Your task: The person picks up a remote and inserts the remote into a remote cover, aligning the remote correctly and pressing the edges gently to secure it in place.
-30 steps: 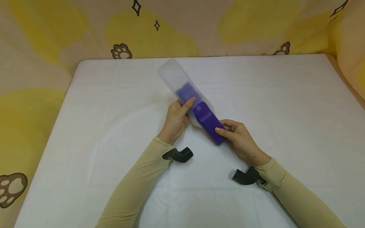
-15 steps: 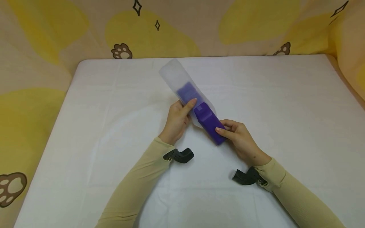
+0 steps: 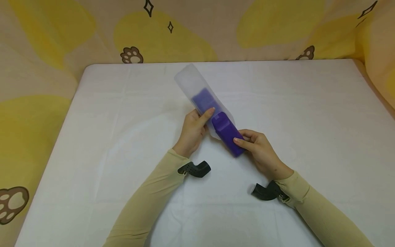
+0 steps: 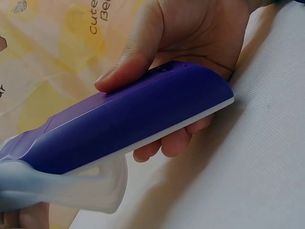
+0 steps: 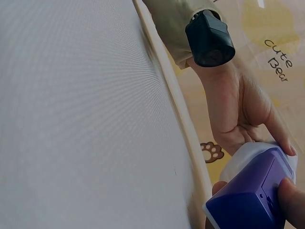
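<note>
A long purple handheld device (image 3: 226, 132) with a white underside sits partly inside a frosted translucent sleeve (image 3: 189, 79). Its covered portion shows bluish through the plastic. My left hand (image 3: 193, 128) grips the sleeve near its mouth, thumb on top and the other fingers underneath. At the bare lower end, my right hand (image 3: 260, 147) pinches the device between thumb and fingers. In the left wrist view the device (image 4: 143, 114) stands out of the sleeve mouth (image 4: 102, 191). From the right wrist, the device's end face (image 5: 238, 205) shows small dark marks; its exact kind is unclear.
Both hands are above a white-covered table (image 3: 123, 171). A yellow and beige patterned cloth (image 3: 222, 31) hangs behind it and at the sides. Each sleeve cuff carries a black wrist mount, one at the left wrist (image 3: 195, 169) and one at the right (image 3: 266, 191).
My left hand and the translucent sleeve have shifted slightly to the right, and the sleeve's far end has swung a little rightward. My right hand has hardly moved and still holds the device's end.
</note>
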Demonstrator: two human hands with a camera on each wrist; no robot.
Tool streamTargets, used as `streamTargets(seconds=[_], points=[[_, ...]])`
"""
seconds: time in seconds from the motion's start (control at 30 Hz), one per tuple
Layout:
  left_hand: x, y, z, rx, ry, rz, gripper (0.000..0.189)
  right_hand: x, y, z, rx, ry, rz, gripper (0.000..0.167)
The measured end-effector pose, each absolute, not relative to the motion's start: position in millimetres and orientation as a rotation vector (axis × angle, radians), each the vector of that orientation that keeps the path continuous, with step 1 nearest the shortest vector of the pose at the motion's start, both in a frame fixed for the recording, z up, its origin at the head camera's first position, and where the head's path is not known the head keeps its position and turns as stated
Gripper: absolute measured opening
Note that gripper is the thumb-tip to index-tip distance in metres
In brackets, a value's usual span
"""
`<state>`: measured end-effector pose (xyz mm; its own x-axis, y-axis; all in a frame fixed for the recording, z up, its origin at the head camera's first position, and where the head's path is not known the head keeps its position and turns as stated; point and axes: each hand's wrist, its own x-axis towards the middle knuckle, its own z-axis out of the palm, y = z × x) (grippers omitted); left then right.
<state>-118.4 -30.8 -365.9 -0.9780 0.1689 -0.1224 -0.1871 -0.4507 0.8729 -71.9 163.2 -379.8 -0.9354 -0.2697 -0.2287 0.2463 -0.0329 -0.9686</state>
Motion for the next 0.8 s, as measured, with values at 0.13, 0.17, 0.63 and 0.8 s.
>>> streamTargets(seconds=[0.13,0.17,0.63,0.8], points=[[-118,-29,-366,-0.018,1.506,2.516,0.029,-72,164,-380,-0.022,1.891,-2.040,0.030],[-118,-29,-367,-0.019,1.506,2.517,0.029,-72,164,-380,-0.022,1.890,-2.042,0.030],[-123,-36,-362,-0.099,1.499,2.463,0.023,-72,165,-381,-0.084,1.832,-2.008,0.021],[-127,-43,-357,-0.081,1.470,2.494,0.017,-72,165,-381,-0.113,1.797,-1.998,0.030]])
